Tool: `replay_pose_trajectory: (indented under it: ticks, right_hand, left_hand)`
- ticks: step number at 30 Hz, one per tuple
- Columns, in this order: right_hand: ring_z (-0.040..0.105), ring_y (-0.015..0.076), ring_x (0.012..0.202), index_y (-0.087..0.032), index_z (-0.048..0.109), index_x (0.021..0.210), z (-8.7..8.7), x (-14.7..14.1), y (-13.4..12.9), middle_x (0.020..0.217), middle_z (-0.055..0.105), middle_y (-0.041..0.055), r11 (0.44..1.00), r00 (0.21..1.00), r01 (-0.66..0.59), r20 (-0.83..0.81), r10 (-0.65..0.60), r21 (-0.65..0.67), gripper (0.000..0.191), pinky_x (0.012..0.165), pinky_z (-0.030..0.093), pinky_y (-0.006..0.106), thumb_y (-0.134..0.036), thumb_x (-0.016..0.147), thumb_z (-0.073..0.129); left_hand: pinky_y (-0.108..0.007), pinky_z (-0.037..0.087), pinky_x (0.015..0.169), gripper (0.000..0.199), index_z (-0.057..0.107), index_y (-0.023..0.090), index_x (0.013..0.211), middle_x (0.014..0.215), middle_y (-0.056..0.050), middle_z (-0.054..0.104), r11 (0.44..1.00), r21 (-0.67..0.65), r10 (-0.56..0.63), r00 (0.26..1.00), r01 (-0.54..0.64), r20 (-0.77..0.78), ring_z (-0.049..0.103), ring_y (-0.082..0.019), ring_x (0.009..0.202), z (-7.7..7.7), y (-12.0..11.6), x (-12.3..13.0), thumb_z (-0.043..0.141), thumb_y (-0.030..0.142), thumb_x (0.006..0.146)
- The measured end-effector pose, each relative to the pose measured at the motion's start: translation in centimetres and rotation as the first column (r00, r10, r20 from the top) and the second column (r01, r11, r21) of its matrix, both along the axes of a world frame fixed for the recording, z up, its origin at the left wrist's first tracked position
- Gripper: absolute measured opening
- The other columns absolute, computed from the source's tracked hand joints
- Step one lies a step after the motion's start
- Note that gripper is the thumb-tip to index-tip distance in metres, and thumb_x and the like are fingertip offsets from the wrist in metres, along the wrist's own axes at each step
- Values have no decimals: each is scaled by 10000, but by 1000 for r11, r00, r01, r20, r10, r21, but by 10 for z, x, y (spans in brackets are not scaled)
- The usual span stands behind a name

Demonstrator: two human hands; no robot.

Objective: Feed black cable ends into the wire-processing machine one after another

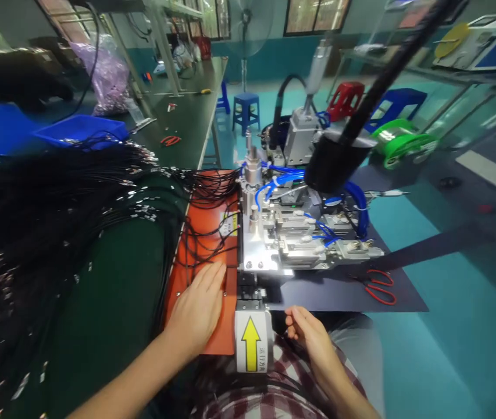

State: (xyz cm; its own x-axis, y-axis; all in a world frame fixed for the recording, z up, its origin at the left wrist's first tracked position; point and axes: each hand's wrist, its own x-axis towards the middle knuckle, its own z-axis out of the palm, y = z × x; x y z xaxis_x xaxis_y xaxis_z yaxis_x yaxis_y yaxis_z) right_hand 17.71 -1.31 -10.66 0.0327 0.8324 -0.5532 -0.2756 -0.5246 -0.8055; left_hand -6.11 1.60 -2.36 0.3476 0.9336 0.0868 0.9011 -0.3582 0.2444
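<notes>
My left hand point(199, 302) lies on the orange plate point(221, 340), its fingers together and stretched toward black cables point(195, 238) that cross the plate. Whether a cable is under the fingertips cannot be made out. To the right, my right hand point(309, 331) hovers above my lap with its fingers curled together; what they hold, if anything, is too small to tell. Between the hands is a white label with a yellow arrow point(251, 343). Beyond them stands a metal machine point(300, 238) with blue tubes point(286, 176).
Large bundles of black cables point(56, 180) cover the green table at left, near a blue tray point(86, 129). Red-handled scissors point(379, 286) lie right of the machine. A black lamp-like arm point(339, 157) hangs over it; a green spool point(400, 142) is behind.
</notes>
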Motion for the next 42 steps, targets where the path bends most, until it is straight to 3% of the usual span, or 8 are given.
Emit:
replay_pose_trajectory:
  ticks: [5, 8, 13, 18, 26, 32, 37, 42]
  right_hand:
    - [496, 138, 537, -170, 646, 761, 11, 11, 2, 657, 563, -2, 1000, 1000, 7, 30, -7, -8, 331, 509, 397, 256, -494, 714, 694]
    - [485, 130, 561, -177, 652, 759, 21, 23, 3, 663, 556, -5, 1000, 999, 27, 38, -27, -5, 330, 538, 418, 246, -500, 713, 697]
    - [472, 121, 587, -182, 659, 765, 37, 33, 8, 674, 554, -7, 998, 996, 55, 65, -56, 10, 353, 548, 417, 223, -529, 705, 694]
    - [493, 145, 613, -187, 658, 778, 53, 40, 13, 679, 568, 7, 997, 989, 49, 140, -56, 54, 391, 585, 429, 244, -568, 695, 680]
    - [487, 162, 588, -221, 611, 733, 86, 21, 4, 635, 532, -2, 965, 949, -188, 286, 131, 182, 301, 584, 421, 262, -516, 792, 595]
    - [488, 144, 603, -219, 606, 792, 100, -6, 1, 657, 525, -11, 912, 938, -348, 87, 337, 217, 306, 565, 431, 239, -486, 881, 484]
    - [505, 134, 620, -204, 605, 811, 98, -3, 2, 673, 535, -10, 914, 944, -330, 64, 324, 237, 310, 617, 440, 246, -459, 906, 458]
    - [534, 139, 636, -207, 606, 911, 97, -11, 2, 753, 579, 4, 911, 936, -350, 119, 332, 216, 201, 584, 445, 249, -383, 886, 513]
  left_hand:
    - [-266, 470, 946, 391, 551, 171, 1171, 1278, -81, 546, 984, -100, -145, 988, 150, 48, 536, -149, 1134, 42, 15, -21, 293, 74, 893]
    - [-302, 458, 953, 359, 607, 211, 1040, 1157, -57, 616, 880, -262, -406, 914, 397, 21, 561, -166, 1091, 64, 11, -41, 341, 42, 868]
    - [-415, 304, 1097, 366, 584, 193, 1130, 1203, -79, 613, 831, -250, -552, 795, 498, -253, 497, -210, 1207, 64, 11, -68, 360, 39, 884]
    - [-394, 385, 1027, 335, 579, 183, 1158, 1157, -102, 639, 820, -167, -573, 773, 548, -273, 548, -215, 1134, 69, 22, -77, 347, 100, 931]
    - [-316, 482, 821, 196, 584, 212, 958, 824, -31, 650, 925, -58, -347, 898, 375, 272, 611, -156, 806, 87, 12, -48, 407, 139, 917]
    - [-215, 424, 499, 197, 566, 211, 811, 703, -48, 603, 721, -323, -219, 644, 613, 733, 553, -132, 592, 57, -48, 31, 452, 332, 915]
    - [-235, 437, 669, 156, 565, 198, 894, 823, -40, 594, 850, -434, 47, 777, 299, 628, 555, -138, 750, 48, -33, 44, 413, 207, 925]
    - [-218, 411, 594, 150, 577, 195, 837, 753, -1, 569, 864, -484, 188, 800, 143, 571, 525, -125, 678, 43, -13, 36, 465, 262, 912]
